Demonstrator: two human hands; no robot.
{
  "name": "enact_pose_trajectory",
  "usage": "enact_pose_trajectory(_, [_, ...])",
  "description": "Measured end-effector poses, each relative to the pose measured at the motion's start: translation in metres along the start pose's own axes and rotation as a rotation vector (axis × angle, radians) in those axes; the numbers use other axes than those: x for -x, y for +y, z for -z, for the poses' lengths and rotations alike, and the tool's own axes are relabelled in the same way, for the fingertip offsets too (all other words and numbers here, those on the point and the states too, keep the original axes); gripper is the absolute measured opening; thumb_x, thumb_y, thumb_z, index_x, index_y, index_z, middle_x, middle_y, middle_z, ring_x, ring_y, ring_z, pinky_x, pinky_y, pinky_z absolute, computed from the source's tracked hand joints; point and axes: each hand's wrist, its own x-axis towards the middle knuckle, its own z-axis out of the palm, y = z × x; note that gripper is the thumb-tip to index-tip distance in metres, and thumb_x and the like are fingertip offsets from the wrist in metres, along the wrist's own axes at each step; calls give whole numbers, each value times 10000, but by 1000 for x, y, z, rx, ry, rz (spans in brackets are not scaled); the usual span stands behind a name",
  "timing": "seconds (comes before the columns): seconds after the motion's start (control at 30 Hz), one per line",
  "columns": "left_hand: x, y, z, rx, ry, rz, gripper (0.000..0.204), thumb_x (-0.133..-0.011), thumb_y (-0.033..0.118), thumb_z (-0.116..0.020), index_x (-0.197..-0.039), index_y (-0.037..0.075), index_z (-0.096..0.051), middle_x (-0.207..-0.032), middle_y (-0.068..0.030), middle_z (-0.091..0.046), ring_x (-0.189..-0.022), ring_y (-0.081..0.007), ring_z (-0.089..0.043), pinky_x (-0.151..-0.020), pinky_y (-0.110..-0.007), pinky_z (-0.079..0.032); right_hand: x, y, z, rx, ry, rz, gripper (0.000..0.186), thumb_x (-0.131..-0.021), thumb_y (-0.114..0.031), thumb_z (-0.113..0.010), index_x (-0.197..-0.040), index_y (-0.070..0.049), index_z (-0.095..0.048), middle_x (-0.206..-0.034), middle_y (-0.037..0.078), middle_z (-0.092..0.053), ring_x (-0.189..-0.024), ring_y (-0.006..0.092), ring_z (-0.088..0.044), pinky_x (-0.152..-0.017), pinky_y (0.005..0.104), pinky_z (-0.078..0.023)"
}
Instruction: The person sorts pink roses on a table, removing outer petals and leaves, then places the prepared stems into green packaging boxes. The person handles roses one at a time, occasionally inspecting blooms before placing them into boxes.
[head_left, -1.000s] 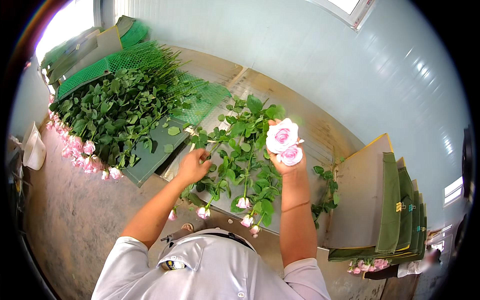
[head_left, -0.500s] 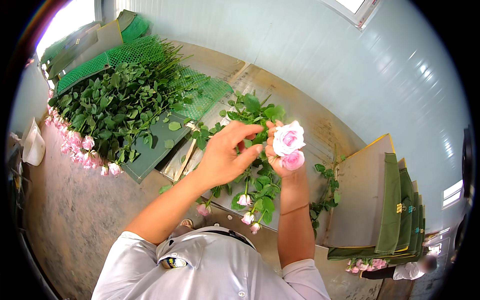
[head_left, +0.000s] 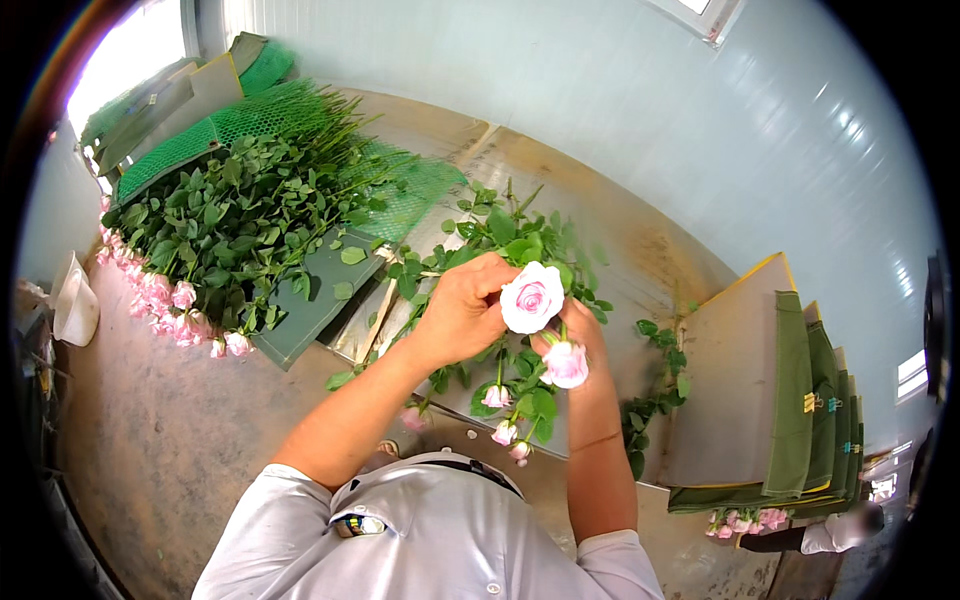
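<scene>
My left hand (head_left: 462, 310) is closed at the side of a large pale pink rose (head_left: 532, 298), its fingertips partly hidden behind the bloom. My right hand (head_left: 585, 338) is closed around rose stems, with a smaller pink rose (head_left: 565, 365) hanging in front of its palm. Which stem each hand grips is partly hidden. Just beneath both hands, more leafy rose stems (head_left: 515, 240) lie on the metal table (head_left: 620, 225). Several small pink rose heads (head_left: 505, 432) hang at the table's near edge.
At the left lies a big heap of pink roses (head_left: 160, 300) under green mesh (head_left: 200, 140), beside a dark green board (head_left: 310, 315). Green-covered boards with clips (head_left: 790, 400) stand at the right, near a person (head_left: 835, 532). A white container (head_left: 76, 305) is at far left.
My left hand has come in from beside the blooms to the large rose. The two blooms have separated, the large one shifting left and the smaller one lower.
</scene>
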Motion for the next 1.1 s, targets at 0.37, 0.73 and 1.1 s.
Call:
enact_pose_trajectory(0.37, [8, 21, -4, 138, -75, 229, 168, -811, 37, -576, -957, 38, -658, -677, -90, -613, -558, -145, -550, -548, -276, -448, 12, 123, 145, 1155, 370, 176, 300, -847, -179, -638, -1049, 35, -581, -785, 103, -626, -728, 126, -626, -605, 276, -477])
enact_pose_trajectory(0.73, [6, 35, -3, -63, -149, 181, 92, -795, 77, -546, -800, 15, -614, -665, -181, -584, -583, -344, -565, -536, -381, -449, 92, -27, -23, 881, 113, 851, 71, -877, -69, -624, -902, -3, -624, -751, -10, -546, -607, 35, -454, -534, 189, -373])
enact_pose_trajectory(1.1, [5, 29, 1, -111, -188, 158, 162, -823, 82, -598, -965, 52, -671, -731, -105, -646, -614, -176, -595, -583, -287, -468, 98, -39, -46, 1064, 57, 820, 54, -832, -32, -649, -867, 9, -643, -727, 18, -571, -575, 45, -478, -495, 201, -377])
